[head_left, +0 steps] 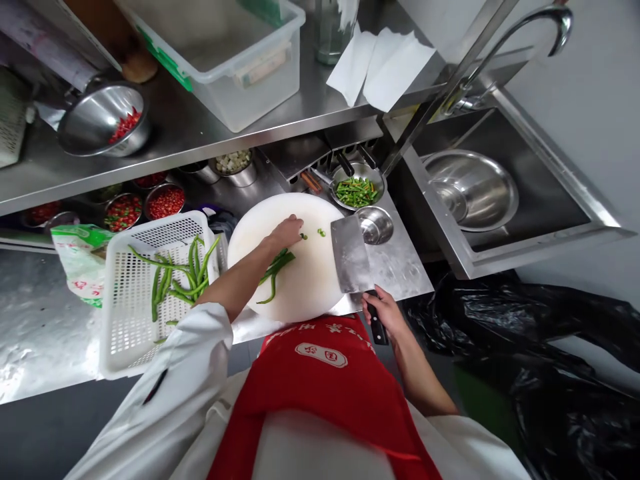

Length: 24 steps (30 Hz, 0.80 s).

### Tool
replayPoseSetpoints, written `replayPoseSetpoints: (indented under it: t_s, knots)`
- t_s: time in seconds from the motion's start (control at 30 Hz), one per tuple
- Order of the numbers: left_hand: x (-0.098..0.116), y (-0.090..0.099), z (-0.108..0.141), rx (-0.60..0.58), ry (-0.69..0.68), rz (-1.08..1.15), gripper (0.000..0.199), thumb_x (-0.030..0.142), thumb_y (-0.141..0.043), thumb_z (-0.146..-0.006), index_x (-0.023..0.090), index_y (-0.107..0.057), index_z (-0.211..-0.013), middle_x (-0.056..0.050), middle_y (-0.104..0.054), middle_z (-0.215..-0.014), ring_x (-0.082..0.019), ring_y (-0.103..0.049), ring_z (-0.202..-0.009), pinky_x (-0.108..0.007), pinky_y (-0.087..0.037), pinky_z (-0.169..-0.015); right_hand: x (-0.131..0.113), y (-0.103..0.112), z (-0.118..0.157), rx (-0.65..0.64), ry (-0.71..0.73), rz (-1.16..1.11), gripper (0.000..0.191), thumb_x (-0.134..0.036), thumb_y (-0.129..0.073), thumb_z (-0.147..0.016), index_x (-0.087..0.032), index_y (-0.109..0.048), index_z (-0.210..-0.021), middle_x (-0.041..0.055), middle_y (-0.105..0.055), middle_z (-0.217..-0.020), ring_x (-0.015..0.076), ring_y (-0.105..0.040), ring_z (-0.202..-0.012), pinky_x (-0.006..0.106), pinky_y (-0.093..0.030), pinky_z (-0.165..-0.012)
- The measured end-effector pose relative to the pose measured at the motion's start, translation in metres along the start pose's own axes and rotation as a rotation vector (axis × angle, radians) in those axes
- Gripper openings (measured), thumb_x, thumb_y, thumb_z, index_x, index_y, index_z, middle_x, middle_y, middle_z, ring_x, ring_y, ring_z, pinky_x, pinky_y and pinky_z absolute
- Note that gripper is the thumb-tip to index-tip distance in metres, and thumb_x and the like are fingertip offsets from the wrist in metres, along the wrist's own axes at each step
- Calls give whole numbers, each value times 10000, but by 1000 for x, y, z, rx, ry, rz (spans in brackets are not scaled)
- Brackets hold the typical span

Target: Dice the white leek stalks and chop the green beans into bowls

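My right hand (383,310) is wrapped around the black handle of a cleaver (349,250). Its broad blade lies over the right edge of a round white cutting board (315,280). Above the board's middle, my left hand (288,231) has its fingers curled together beside a small green bit (303,237); whatever they hold is hidden. A few more green scraps (321,233) lie to its right. Under my left forearm, several green beans (275,265) rest on the board, partly covered.
At left, a white perforated basket (117,313) contains long green beans. Cut green pieces fill a metal bowl (373,175) behind the board, beside a small steel bowl (375,225). A steel shelf (175,143) overhangs the back; a sink (540,227) is at right.
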<state>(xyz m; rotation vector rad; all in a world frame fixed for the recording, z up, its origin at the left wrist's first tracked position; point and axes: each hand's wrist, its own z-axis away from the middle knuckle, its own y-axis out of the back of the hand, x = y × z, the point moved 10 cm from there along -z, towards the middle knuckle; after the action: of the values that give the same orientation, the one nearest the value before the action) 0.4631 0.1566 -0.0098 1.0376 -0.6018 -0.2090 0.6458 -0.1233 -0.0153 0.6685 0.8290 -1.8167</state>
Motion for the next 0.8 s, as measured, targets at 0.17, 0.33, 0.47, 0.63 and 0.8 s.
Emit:
replayPoseSetpoints:
  t_s: [0.17, 0.33, 0.47, 0.63, 0.8]
  knots:
    - [23, -17, 0, 144, 98, 180, 443, 59, -619, -719, 152, -677, -1148, -127, -631, -1187, -248, -631, -1083, -369, -484, -1051, 11, -2, -20, -82, -39, -64, 356, -454, -737, -724, -227, -484, -832, -83, -552, -634, 89, -468, -412, 233, -408, -363]
    - [24, -37, 16, 353, 376, 338, 370, 154, -573, -829, 148, -643, -1192, -144, -658, -1137, -244, -681, -970, -387, -548, -930, 8, -5, -39, -219, -78, -11, 314, -428, -710, -728, -223, -493, -823, -75, -575, -637, 94, -475, -413, 232, -400, -371]
    - [20, -42, 30, 505, 583, 403, 278, 260, -490, -942, 137, -624, -1153, -146, -678, -1048, -261, -687, -956, -413, -560, -874, -1, -11, -44, -343, -103, 154, 256, -424, -662, -763, -220, -509, -787, -82, -543, -553, 103, -464, -399, 234, -396, -386]
    - [26, -37, 43, 651, 693, 442, 229, 275, -440, -995, 151, -617, -1073, -176, -624, -1149, -267, -650, -1036, -441, -512, -968, -13, -26, -47, -375, -82, 243, 214, -396, -633, -764, -227, -501, -768, -78, -545, -524, 119, -495, -408, 241, -402, -410]
    - [51, -36, 50, 717, 519, 360, 186, 280, -466, -1000, 198, -631, -974, -124, -625, -1076, -264, -582, -1090, -436, -490, -985, -4, -24, -52, -379, -95, 269, 220, -400, -640, -748, -232, -500, -768, -65, -570, -551, 125, -499, -412, 254, -403, -409]
